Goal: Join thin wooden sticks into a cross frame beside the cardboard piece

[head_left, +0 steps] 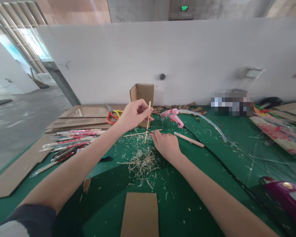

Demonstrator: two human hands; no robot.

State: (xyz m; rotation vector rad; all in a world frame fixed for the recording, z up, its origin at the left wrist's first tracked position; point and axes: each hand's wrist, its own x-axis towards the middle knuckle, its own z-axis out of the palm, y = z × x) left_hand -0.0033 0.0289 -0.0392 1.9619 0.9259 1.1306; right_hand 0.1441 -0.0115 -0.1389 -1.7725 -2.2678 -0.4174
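Observation:
My left hand [138, 113] pinches the upper part of a thin wooden stick [148, 125], which stands nearly upright over the green table. Against the stick's lower part, my right hand [165, 143] is closed on a small dark blade, mostly hidden by the fingers. Another thin stick [133, 134] lies crosswise just behind. Below the hands is a pile of pale wood shavings [143, 163]. A pink glue gun [175, 118] rests beyond my right hand, and a pale pink rod [188, 139] lies beside it.
Cardboard sheets [81, 123], orange-handled scissors [111, 117] and wrapped sticks [71, 140] lie at the left. A cardboard piece [140, 214] is at the near edge. A black cable [227, 168] crosses the right side toward a purple object [283, 197]. A white partition [113, 59] stands behind.

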